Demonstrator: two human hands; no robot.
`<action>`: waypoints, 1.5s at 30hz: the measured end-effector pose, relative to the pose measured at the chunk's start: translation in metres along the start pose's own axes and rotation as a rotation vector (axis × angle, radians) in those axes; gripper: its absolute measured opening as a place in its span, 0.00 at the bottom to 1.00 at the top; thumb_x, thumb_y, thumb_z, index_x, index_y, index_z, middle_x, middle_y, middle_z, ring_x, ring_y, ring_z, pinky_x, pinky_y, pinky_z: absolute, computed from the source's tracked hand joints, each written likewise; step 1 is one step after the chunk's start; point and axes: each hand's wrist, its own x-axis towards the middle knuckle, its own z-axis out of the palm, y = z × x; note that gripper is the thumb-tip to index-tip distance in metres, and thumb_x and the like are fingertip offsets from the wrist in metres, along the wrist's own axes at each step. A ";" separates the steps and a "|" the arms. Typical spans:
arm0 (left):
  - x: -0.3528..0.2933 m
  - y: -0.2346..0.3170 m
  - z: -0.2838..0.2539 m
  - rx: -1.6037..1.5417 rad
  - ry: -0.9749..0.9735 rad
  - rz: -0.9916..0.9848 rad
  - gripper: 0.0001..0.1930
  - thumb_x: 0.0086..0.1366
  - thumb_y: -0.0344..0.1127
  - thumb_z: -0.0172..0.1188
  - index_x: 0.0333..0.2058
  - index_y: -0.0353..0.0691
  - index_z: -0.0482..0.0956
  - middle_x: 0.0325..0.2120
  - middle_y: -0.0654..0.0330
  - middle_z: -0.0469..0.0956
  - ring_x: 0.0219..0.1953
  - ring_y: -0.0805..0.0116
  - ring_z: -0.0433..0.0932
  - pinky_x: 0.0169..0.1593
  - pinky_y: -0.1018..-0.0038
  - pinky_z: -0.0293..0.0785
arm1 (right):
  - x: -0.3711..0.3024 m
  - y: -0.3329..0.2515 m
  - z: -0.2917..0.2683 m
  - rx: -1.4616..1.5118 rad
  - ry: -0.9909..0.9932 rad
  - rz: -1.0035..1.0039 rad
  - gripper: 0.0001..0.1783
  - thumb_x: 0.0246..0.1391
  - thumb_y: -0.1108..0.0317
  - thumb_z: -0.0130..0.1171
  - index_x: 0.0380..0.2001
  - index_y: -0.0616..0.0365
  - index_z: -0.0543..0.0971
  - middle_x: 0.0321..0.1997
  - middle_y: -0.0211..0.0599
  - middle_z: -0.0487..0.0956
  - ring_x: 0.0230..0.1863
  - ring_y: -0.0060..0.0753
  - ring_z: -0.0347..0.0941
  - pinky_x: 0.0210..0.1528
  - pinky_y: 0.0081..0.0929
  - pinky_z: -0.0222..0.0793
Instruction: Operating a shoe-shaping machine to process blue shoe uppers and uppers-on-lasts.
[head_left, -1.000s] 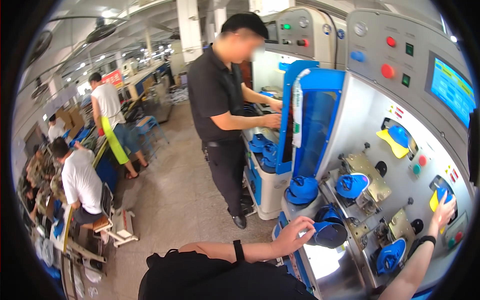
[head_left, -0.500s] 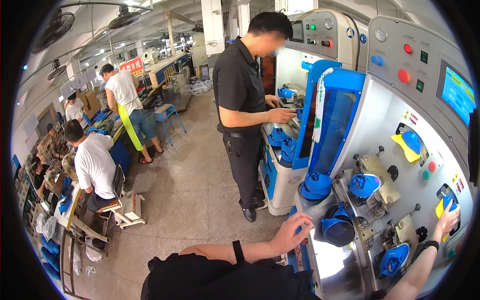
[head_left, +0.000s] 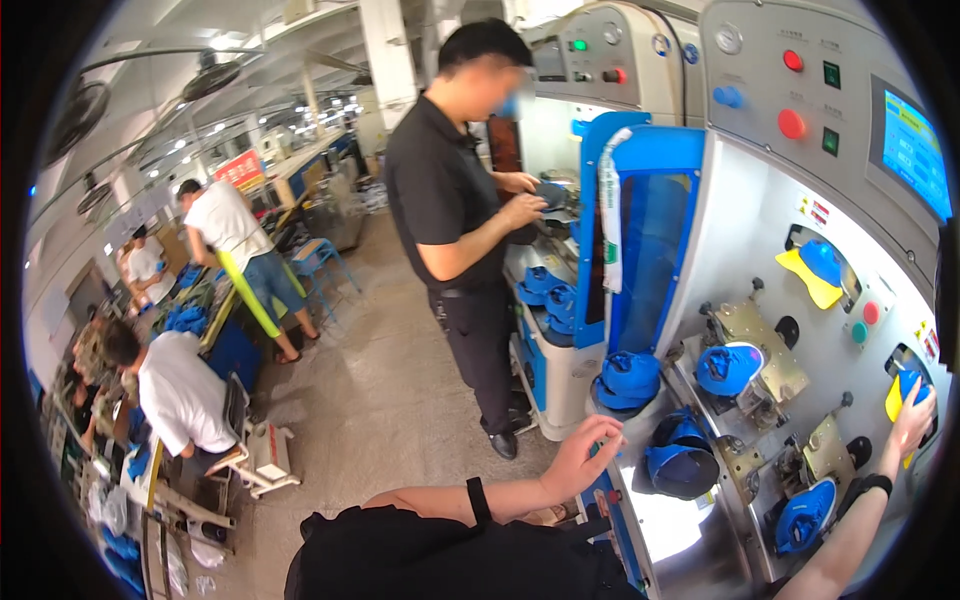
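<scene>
At the far right my right hand (head_left: 911,412) is closed round a blue and yellow shoe upper (head_left: 894,402), fitted at a mould opening in the machine's white wall. My left hand (head_left: 585,455) hovers beside the machine's front ledge, fingers loosely bent and apart, holding nothing. Near it on the ledge sit a stack of blue shoe uppers (head_left: 627,380) and a dark-lined blue upper (head_left: 682,468). Two more blue uppers, one farther (head_left: 728,370) and one nearer (head_left: 805,515), sit on the metal clamp stations. Another blue and yellow upper (head_left: 815,272) hangs on the farther wall mould.
A control panel (head_left: 790,75) with red buttons and a screen overhangs the work bay. A blue-framed door (head_left: 655,250) stands ahead. A co-worker in black (head_left: 455,200) stands at the neighbouring machine. Other people work along benches at left, near a blue stool (head_left: 322,262).
My head view has shifted slightly. My right hand stays on the blue and yellow upper, and my left hand has hardly moved. The co-worker's hands have lifted and now hold a dark piece.
</scene>
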 end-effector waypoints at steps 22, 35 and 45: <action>0.141 -0.063 0.026 -0.299 -0.205 0.021 0.12 0.71 0.33 0.46 0.34 0.33 0.76 0.45 0.51 0.74 0.48 0.63 0.72 0.55 0.69 0.66 | -0.032 -0.105 -0.089 0.051 0.061 0.130 0.21 0.61 0.53 0.54 0.53 0.50 0.75 0.53 0.42 0.77 0.55 0.50 0.72 0.56 0.42 0.67; 0.237 -0.122 0.089 -0.807 -0.356 -0.909 0.24 0.69 0.49 0.56 0.55 0.41 0.67 0.49 0.53 0.72 0.52 0.58 0.73 0.53 0.57 0.71 | -0.109 -0.186 -0.139 0.270 0.088 -0.113 0.24 0.55 0.71 0.60 0.55 0.58 0.69 0.53 0.43 0.72 0.51 0.41 0.70 0.56 0.35 0.66; 0.257 -0.142 0.119 -0.745 -0.591 -1.087 0.25 0.58 0.53 0.66 0.45 0.42 0.74 0.37 0.56 0.81 0.33 0.60 0.82 0.34 0.66 0.80 | -0.404 -0.299 -0.244 0.466 -1.023 0.200 0.09 0.53 0.69 0.61 0.21 0.56 0.76 0.23 0.36 0.76 0.23 0.42 0.73 0.27 0.32 0.69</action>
